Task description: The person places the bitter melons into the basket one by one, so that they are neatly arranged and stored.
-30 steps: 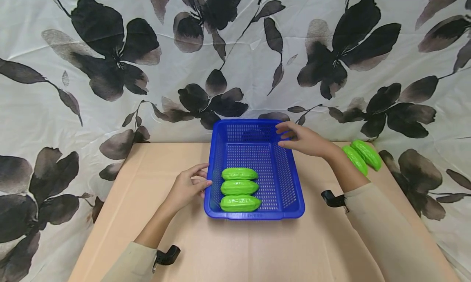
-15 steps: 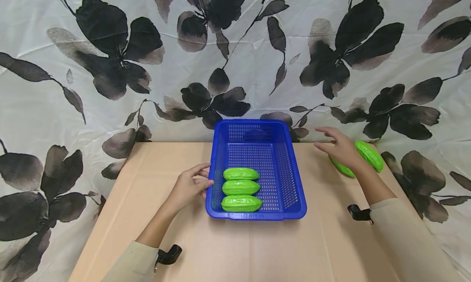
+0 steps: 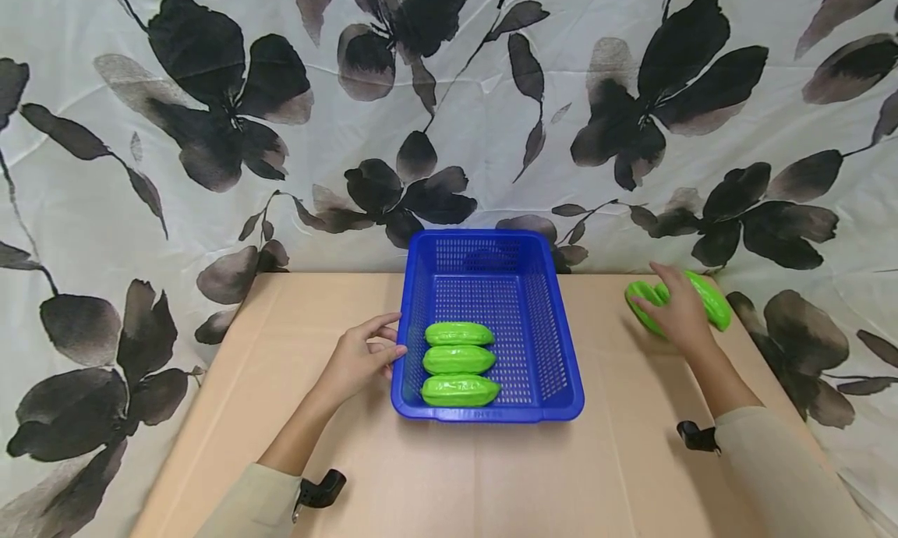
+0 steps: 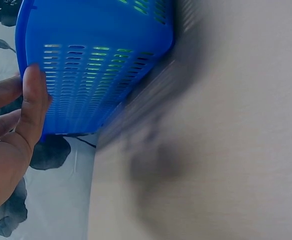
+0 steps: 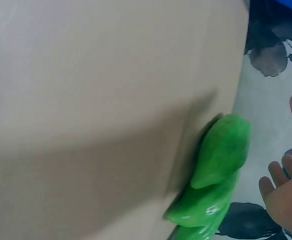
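On the table sits a blue plastic basket [image 3: 556, 320] with three bright green bitter gourds [image 3: 459, 359] in a row along its near left side. My left hand [image 3: 361, 351] pinches the basket's left rim; the left wrist view shows fingers of the left hand [image 4: 16, 130] around that rim. Over at the far right, my right hand [image 3: 677, 312] is above more green bitter gourds [image 3: 714, 298] and partly hides them. The right wrist view shows the clustered gourds [image 5: 221, 155] overlapping, and the right hand [image 5: 286, 195] beside them with fingers apart.
The pale table [image 3: 484, 483] ends at the back against a white cloth [image 3: 491, 125] printed with dark flowers. The far-right gourds lie near the table's back right corner. The basket's back end stands at the table's back edge.
My right hand has left the basket's right rim and moved right to the gourds at the table's right side. My left hand and the basket have stayed put.
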Available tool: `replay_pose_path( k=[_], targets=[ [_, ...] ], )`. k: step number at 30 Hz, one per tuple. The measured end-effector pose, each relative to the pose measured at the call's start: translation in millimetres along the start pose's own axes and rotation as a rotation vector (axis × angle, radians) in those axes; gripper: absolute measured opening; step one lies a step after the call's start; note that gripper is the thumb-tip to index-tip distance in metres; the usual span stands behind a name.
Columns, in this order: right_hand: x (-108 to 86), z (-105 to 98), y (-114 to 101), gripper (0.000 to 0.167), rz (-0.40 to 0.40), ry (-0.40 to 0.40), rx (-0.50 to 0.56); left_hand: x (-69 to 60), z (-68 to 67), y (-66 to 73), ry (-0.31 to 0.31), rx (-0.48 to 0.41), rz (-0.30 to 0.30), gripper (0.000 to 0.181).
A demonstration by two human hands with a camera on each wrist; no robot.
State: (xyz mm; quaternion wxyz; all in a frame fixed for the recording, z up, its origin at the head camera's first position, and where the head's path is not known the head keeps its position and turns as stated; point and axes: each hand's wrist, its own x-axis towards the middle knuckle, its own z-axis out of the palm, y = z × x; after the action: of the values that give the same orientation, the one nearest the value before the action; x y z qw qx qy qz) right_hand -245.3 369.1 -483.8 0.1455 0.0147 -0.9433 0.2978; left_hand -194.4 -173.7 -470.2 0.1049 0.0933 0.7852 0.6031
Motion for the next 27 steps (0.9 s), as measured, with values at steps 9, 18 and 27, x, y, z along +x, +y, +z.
replay_pose_path(
  k=[9,18,27],
  targets=[
    [-3.4,5.2,18.0,0.08,0.056,-0.095,-0.065,1.0,2.5,1.9,-0.005,0.0,0.012,0.058],
    [-2.5,13.0,23.9,0.074,0.075,-0.154,-0.131,1.2,1.4,2.9,-0.003,-0.004,0.003,0.059],
    [-5.9,22.1,20.9,0.065,0.043,-0.111,-0.149,0.8,-0.3,0.4,-0.005,-0.009,-0.002,0.058]
  ],
)
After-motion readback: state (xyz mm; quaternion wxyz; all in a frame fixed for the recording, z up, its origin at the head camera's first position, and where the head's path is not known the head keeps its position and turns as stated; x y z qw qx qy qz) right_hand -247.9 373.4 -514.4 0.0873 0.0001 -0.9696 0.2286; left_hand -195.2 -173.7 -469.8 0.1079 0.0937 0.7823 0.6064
